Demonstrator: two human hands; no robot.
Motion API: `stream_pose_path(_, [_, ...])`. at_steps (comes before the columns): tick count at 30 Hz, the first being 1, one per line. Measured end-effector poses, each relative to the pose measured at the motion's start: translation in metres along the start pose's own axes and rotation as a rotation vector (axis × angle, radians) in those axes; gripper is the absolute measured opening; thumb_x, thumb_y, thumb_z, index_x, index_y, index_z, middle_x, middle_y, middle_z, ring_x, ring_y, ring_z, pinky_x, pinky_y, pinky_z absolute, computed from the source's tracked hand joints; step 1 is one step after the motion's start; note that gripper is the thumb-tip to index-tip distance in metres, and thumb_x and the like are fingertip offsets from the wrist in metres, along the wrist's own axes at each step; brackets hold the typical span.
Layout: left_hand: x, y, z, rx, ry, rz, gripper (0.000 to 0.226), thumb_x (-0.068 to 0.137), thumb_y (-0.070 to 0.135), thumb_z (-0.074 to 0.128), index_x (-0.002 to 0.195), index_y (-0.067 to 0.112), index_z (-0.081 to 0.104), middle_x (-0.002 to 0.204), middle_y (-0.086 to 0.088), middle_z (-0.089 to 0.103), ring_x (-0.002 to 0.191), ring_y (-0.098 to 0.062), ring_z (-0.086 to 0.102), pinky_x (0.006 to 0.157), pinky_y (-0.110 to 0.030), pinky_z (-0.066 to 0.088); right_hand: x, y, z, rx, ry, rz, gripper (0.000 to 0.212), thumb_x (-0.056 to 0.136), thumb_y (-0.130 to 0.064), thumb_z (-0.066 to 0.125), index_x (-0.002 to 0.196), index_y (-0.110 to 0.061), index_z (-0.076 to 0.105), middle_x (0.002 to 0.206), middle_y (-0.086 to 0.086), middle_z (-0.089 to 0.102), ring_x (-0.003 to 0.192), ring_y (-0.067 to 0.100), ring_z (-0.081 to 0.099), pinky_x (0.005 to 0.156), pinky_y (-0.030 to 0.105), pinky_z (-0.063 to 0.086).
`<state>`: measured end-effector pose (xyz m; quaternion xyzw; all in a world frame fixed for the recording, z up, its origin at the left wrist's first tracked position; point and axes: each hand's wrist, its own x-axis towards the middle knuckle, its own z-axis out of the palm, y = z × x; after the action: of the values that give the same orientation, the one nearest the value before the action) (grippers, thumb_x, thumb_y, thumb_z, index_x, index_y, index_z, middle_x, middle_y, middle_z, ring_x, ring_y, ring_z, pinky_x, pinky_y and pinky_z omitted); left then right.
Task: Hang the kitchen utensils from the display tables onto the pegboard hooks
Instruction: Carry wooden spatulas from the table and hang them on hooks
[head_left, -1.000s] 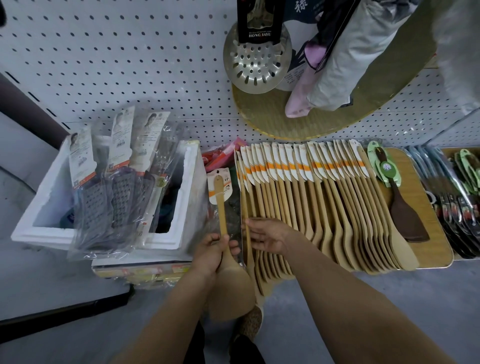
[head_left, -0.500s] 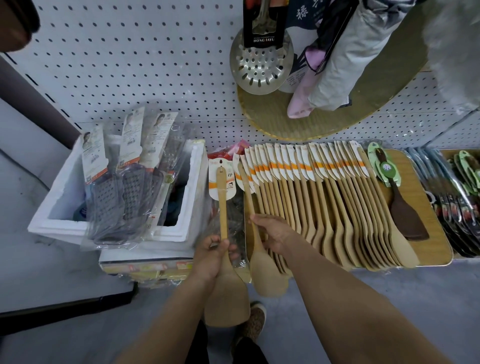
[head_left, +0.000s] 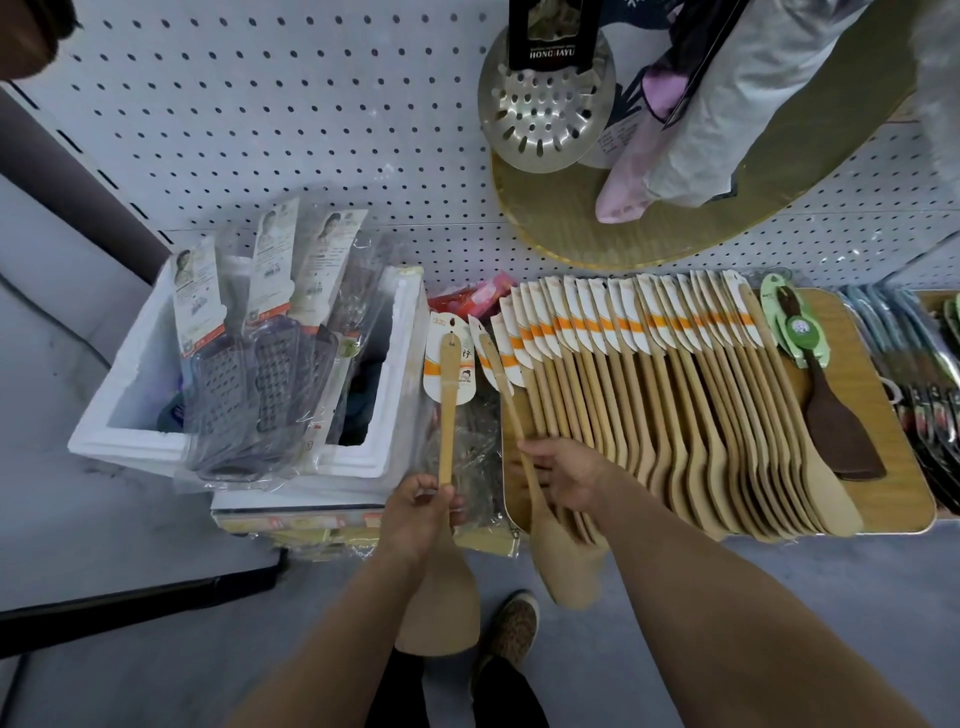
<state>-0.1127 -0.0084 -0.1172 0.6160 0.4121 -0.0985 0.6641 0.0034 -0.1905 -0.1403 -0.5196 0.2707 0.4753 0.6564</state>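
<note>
Pale bamboo spatulas (head_left: 675, 415) with thin handles, flat rounded blades and white-and-orange card tags lie in a tight overlapping row on the light wood-grain bench (head_left: 906, 499), tags far and blades near. The left hand (head_left: 418, 512) holds one smooth bamboo spatula (head_left: 447, 410) upright just left of the bench, its fingers (head_left: 431, 486) curled round the lower handle, with the broad blade hanging below the wrist. The right hand (head_left: 563, 475) grips a second bamboo spatula (head_left: 569, 566) at the row's left end, its fingers (head_left: 537, 449) wrapped over the handle. This one is tilted, and its blade juts past the bench's near edge over the grey floor (head_left: 727, 582).

At the right of the row, a dark brown wooden spatula (head_left: 836, 436) on a green card lies flat. To the left stands a white foam box (head_left: 402, 364) holding perforated graters in crinkled clear bags (head_left: 270, 384). Behind everything rises the white pegboard (head_left: 260, 130), where a round holed steel skimmer (head_left: 545, 114) hangs in front of a round golden board (head_left: 623, 234). A patterned shoe (head_left: 514, 623) shows on the floor between the forearms.
</note>
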Motion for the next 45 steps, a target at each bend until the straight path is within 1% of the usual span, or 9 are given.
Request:
stream_pose_path(5, [0.0, 0.002, 0.007, -0.002, -0.022, 0.013, 0.01, 0.098, 0.009, 0.059, 0.105, 0.002, 0.058, 0.094, -0.018, 0.073, 0.075, -0.024, 0.072, 0.07, -0.033, 0.055, 0.0, -0.002, -0.007, 0.302, -0.137, -0.019, 0.039, 0.093, 0.0, 0.061, 0.13, 0.007, 0.054, 0.127, 0.024, 0.066, 0.116, 0.035, 0.067, 0.092, 0.049, 0.058])
stream_pose_path(9, [-0.002, 0.009, 0.017, -0.085, -0.044, 0.021, 0.009, 0.098, 0.008, 0.058, 0.104, 0.002, 0.06, 0.092, -0.016, 0.073, 0.072, -0.018, 0.072, 0.067, -0.029, 0.056, -0.008, -0.008, -0.002, 0.281, -0.184, -0.078, 0.025, 0.092, 0.004, 0.062, 0.117, 0.003, 0.062, 0.102, 0.017, 0.072, 0.092, 0.024, 0.073, 0.078, 0.035, 0.063])
stream_pose_path(12, [-0.007, 0.016, 0.026, -0.103, -0.069, 0.024, 0.005, 0.099, 0.009, 0.058, 0.1, 0.006, 0.061, 0.092, -0.013, 0.074, 0.077, -0.018, 0.073, 0.072, -0.03, 0.056, -0.014, -0.01, -0.004, 0.265, -0.097, -0.178, 0.015, 0.09, 0.009, 0.061, 0.096, -0.004, 0.063, 0.081, 0.012, 0.07, 0.076, 0.02, 0.069, 0.071, 0.034, 0.063])
stream_pose_path(19, [-0.02, 0.028, 0.056, -0.127, -0.197, 0.024, 0.006, 0.1, 0.005, 0.053, 0.098, 0.009, 0.05, 0.098, -0.018, 0.071, 0.081, -0.019, 0.071, 0.069, -0.029, 0.059, -0.06, -0.001, -0.031, 0.339, 0.032, -0.282, 0.019, 0.09, 0.011, 0.062, 0.097, -0.007, 0.06, 0.077, 0.014, 0.068, 0.075, 0.021, 0.069, 0.068, 0.038, 0.063])
stream_pose_path(23, [-0.039, 0.032, 0.076, 0.041, -0.267, 0.081, 0.006, 0.1, 0.007, 0.054, 0.106, 0.006, 0.057, 0.087, -0.012, 0.072, 0.075, -0.018, 0.067, 0.069, -0.031, 0.055, -0.099, 0.013, -0.05, 0.404, 0.119, -0.333, 0.028, 0.091, 0.007, 0.063, 0.118, -0.003, 0.062, 0.083, 0.016, 0.066, 0.072, 0.024, 0.067, 0.057, 0.034, 0.059])
stream_pose_path(26, [-0.068, 0.034, 0.098, 0.114, -0.319, 0.089, 0.01, 0.101, 0.014, 0.055, 0.108, 0.018, 0.06, 0.084, -0.009, 0.071, 0.073, -0.018, 0.066, 0.065, -0.028, 0.053, -0.14, 0.026, -0.068, 0.429, 0.235, -0.389, 0.031, 0.092, 0.006, 0.063, 0.121, -0.005, 0.064, 0.081, 0.016, 0.067, 0.071, 0.024, 0.065, 0.054, 0.032, 0.059])
stream_pose_path(30, [-0.113, 0.032, 0.151, 0.25, -0.401, 0.118, 0.01, 0.101, 0.029, 0.055, 0.101, 0.027, 0.065, 0.075, -0.003, 0.069, 0.064, -0.014, 0.061, 0.058, -0.026, 0.05, -0.196, 0.049, -0.113, 0.495, 0.346, -0.512, 0.015, 0.097, 0.0, 0.059, 0.094, -0.012, 0.068, 0.075, 0.007, 0.066, 0.069, 0.017, 0.065, 0.063, 0.029, 0.059])
stream_pose_path(39, [-0.223, 0.017, 0.322, 0.223, -0.698, 0.189, 0.007, 0.101, 0.01, 0.055, 0.1, 0.004, 0.058, 0.079, -0.007, 0.068, 0.053, -0.008, 0.062, 0.048, -0.022, 0.048, -0.327, 0.085, -0.264, 0.637, 0.611, -0.675, 0.012, 0.099, -0.022, 0.064, 0.091, -0.012, 0.063, 0.074, 0.008, 0.063, 0.062, 0.016, 0.061, 0.054, 0.025, 0.057])
stream_pose_path(45, [-0.315, -0.009, 0.47, 0.212, -0.767, 0.282, 0.018, 0.101, 0.022, 0.056, 0.092, 0.008, 0.065, 0.069, 0.0, 0.073, 0.054, -0.013, 0.054, 0.049, -0.026, 0.044, -0.439, 0.095, -0.395, 0.641, 0.69, -0.823, 0.013, 0.099, -0.017, 0.064, 0.087, -0.011, 0.06, 0.073, 0.009, 0.059, 0.06, 0.016, 0.061, 0.052, 0.024, 0.056])
